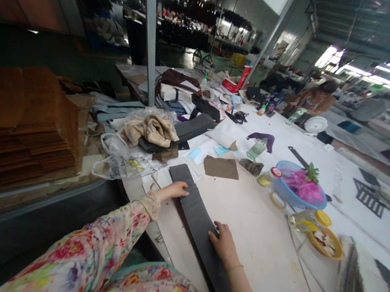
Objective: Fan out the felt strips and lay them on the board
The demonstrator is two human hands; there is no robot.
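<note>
A long dark grey fabric strip (197, 214) lies slantwise on the white table, running from its far end down toward my body. My left hand (175, 190) rests over the strip's left edge near the far end, thumb and fingers drawn together on the cloth. Farther down, my right hand (224, 243) lies on the strip's right edge with its fingers apart. Just beyond the strip is a flat brown fabric piece (221, 167). A light blue face mask (197, 155) lies near the strip's far end.
Stacked brown cardboard (19, 121) stands at left. Beige cloth (150, 130) sits on clear plastic near the table edge. To the right are a blue basin (298, 200), a lidded jar (304, 221) and a yellow bowl (326, 243). A co-worker (315, 99) is across the table.
</note>
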